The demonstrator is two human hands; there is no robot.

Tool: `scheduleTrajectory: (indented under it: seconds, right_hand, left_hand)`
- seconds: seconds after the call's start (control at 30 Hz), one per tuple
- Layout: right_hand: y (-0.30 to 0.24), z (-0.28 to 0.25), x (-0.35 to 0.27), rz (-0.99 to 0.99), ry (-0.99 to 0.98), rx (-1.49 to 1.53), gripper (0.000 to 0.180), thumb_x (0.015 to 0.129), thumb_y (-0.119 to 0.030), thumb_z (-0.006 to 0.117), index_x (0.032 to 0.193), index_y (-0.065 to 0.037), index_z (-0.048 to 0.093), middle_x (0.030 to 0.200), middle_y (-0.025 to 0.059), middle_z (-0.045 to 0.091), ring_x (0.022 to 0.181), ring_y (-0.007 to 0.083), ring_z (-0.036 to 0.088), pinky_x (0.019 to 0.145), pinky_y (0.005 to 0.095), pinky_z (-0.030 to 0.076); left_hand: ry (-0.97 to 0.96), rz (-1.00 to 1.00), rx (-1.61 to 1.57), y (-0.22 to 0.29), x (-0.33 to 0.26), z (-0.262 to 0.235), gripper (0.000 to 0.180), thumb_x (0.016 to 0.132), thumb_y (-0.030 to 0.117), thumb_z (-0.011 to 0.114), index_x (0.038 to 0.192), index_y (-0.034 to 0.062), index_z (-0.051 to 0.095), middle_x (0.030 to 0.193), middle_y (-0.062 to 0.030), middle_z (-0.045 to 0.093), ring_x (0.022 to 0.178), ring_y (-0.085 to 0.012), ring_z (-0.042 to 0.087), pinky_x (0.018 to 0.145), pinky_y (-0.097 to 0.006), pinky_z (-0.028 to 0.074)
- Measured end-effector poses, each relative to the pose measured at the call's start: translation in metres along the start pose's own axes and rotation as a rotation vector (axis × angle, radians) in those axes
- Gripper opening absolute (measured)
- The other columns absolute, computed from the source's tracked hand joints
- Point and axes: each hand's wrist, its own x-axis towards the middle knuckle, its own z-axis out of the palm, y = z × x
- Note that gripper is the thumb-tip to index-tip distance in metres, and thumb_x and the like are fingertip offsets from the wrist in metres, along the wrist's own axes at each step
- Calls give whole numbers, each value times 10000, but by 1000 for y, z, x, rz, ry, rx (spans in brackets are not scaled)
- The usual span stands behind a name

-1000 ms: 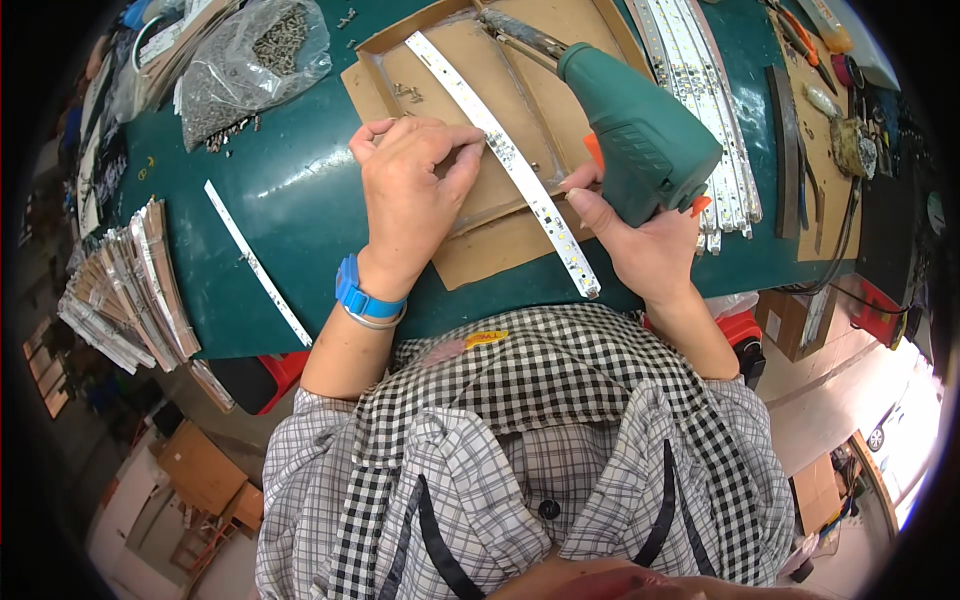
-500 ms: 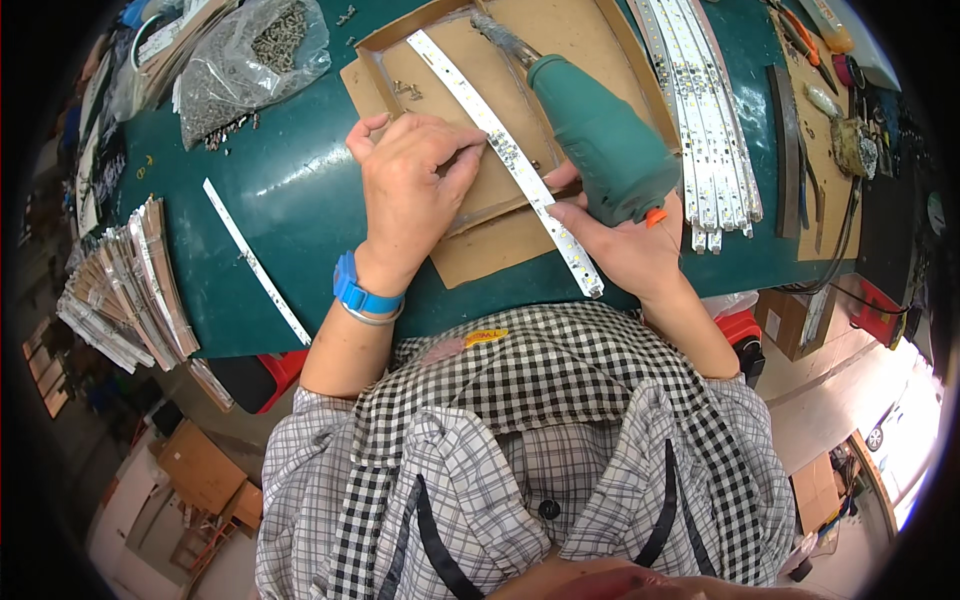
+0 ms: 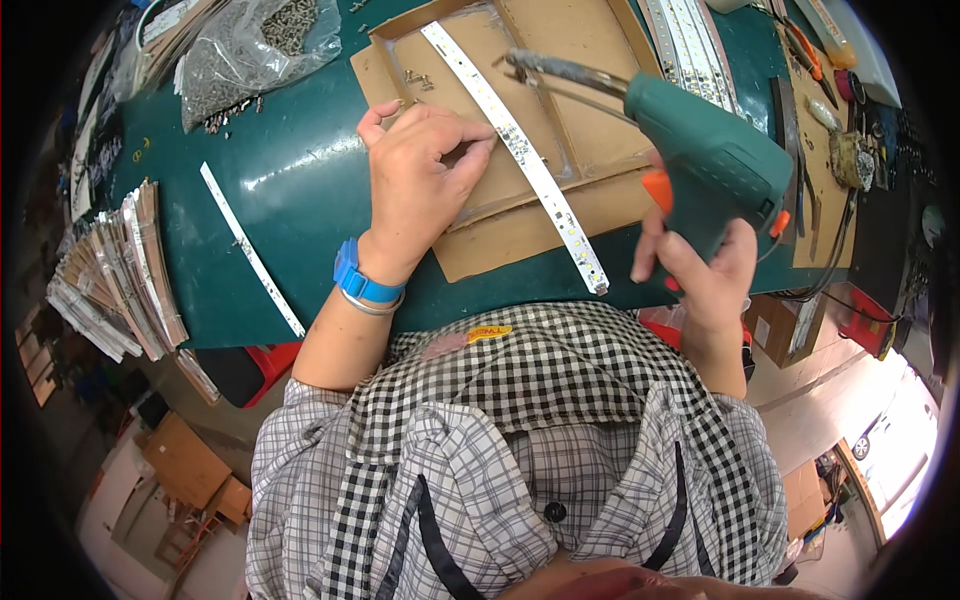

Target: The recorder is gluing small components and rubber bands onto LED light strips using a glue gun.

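Observation:
A long white LED strip board (image 3: 520,150) lies slanted over a shallow cardboard tray (image 3: 600,172), its near end reaching past the tray toward my apron. My left hand (image 3: 425,170) pinches the strip's left edge near the middle with thumb and forefinger. In my right hand (image 3: 705,265) is a green soldering gun (image 3: 715,140) with an orange trigger. The gun's metal tip (image 3: 515,62) points left, above the tray and apart from the strip. Right-hand fingers wrap round the gun's handle, clear of the strip.
Several LED strips (image 3: 690,60) lie at the back right. At the left are a single strip (image 3: 245,240) and a stack of strips (image 3: 125,275). A plastic bag of screws (image 3: 255,65) sits at the back left. Tools and cables (image 3: 805,150) lie far right.
My right hand has left the strip's near end and moved right with the soldering gun. The gun's tip has shifted and now points further left. My left hand keeps its pinch.

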Motion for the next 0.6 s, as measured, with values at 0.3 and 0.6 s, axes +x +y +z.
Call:
scheduleTrajectory:
  seconds: [0.3,0.6]
  right_hand:
    - [-5,-13,-17,5,9,-70,657,769,-200,809,1251,101,480,1068,194,590,645,178,587,430,262,492]
    - [-2,-21,-12,103,-82,-137,507,803,-165,775,1159,85,514,785,144,596,544,181,588,470,267,491]
  left_hand:
    - [3,-2,-6,-2,-2,1,65,733,90,766,769,141,746,697,20,659,724,-140,611,954,-433,326]
    - [5,-12,-1,-4,-2,3,62,736,89,763,768,140,749,700,21,664,730,-133,615,962,-436,320]
